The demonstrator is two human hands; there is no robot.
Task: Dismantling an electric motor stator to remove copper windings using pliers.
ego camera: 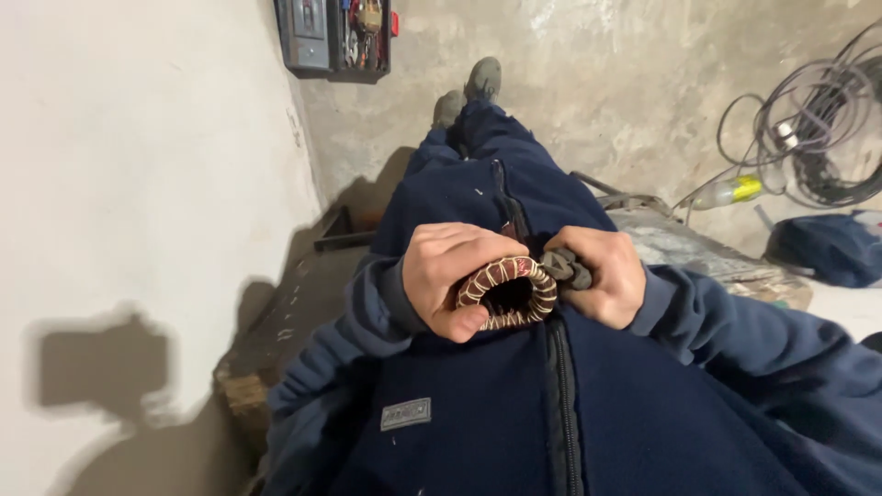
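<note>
**Both hands closed at the chest**

My left hand grips a striped ring of wound cord; my right hand clamps a grey tool touching the ring's edge. Beyond: blue jacket, toolbox by the wall, cable coil on the floor.

Your left hand and right hand meet at your chest, the coil between them, touching both. Your shoes lie at twelve o'clock on the floor; the toolbox sits at eleven by the wall. Cables lie at two, a bottle just before them, a bag at three.
</note>
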